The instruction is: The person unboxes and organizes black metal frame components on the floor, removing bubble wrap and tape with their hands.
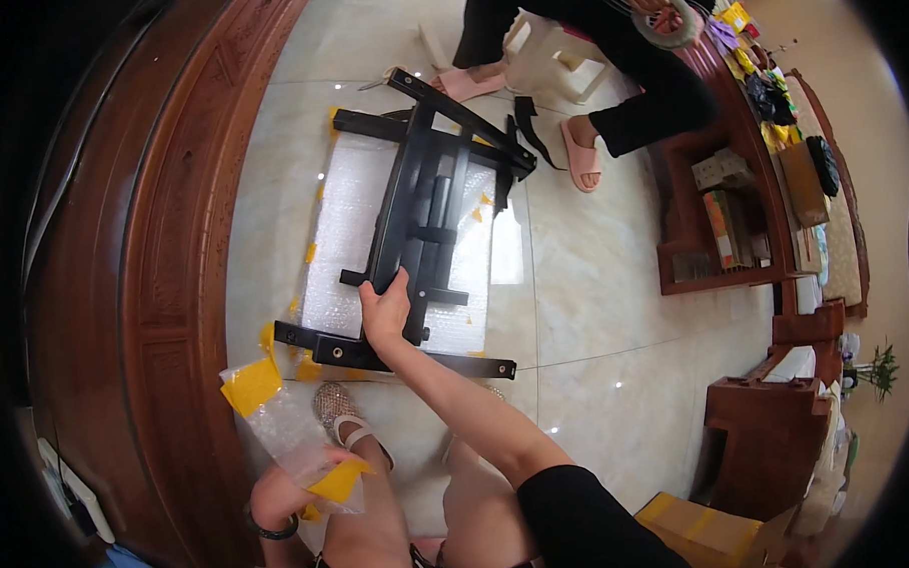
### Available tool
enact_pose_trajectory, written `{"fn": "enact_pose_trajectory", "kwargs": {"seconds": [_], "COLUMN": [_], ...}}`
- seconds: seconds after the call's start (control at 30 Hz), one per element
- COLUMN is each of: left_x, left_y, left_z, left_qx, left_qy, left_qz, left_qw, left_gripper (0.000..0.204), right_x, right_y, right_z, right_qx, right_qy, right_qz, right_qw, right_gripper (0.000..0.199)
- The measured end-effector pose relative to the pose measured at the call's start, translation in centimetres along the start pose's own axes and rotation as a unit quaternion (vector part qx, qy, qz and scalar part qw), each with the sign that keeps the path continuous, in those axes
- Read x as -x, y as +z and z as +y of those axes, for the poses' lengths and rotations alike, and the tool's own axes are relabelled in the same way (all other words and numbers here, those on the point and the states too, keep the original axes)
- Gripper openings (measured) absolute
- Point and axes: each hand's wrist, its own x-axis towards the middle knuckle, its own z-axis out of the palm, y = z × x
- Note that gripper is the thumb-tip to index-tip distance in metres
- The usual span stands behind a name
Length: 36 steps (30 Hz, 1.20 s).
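Bright daylight, floor glare, dark fisheye rim

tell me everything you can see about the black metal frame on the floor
The black metal frame looks like painted steel: flat bars and tubes joined by short crosspieces, plus a long drilled bar nearest the person. It lies flat on a sheet of bubble wrap with yellow tape, on the pale tiled floor. The right hand grips its near end; nothing else touches it.
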Motion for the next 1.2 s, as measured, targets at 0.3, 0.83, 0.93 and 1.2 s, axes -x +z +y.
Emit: {"fn": "enact_pose_trajectory", "kwargs": {"seconds": [0.3,0.83,0.93,1.2], "left_x": [1.3,-0.7,-2.3,-8.5], "left_y": [0.4,2.2,2.1,0.7], "left_z": [3.6,4.6,3.6,3.1], "left_qx": [-0.037,-0.123,-0.107,-0.229], "left_qy": [0.151,0.092,0.093,-0.099], "left_qz": [0.135,0.227,0.204,0.202], "left_qw": [0.979,0.962,0.969,0.947], "left_gripper": [0.021,0.004,0.009,0.021], "right_x": [2.6,1.4,0.6,1.2], "right_y": [-6.4,-21.0,-25.6,-33.3], "right_z": [-1.6,9.6,15.4,30.4], "right_qx": [-0.092,-0.055,-0.022,0.104], "right_qy": [-0.032,0.079,0.069,0.118], "right_qz": [0.024,0.167,0.218,0.260], "right_qw": [0.995,0.981,0.973,0.953], "right_gripper": [0.068,0.041,0.042,0.044]}}
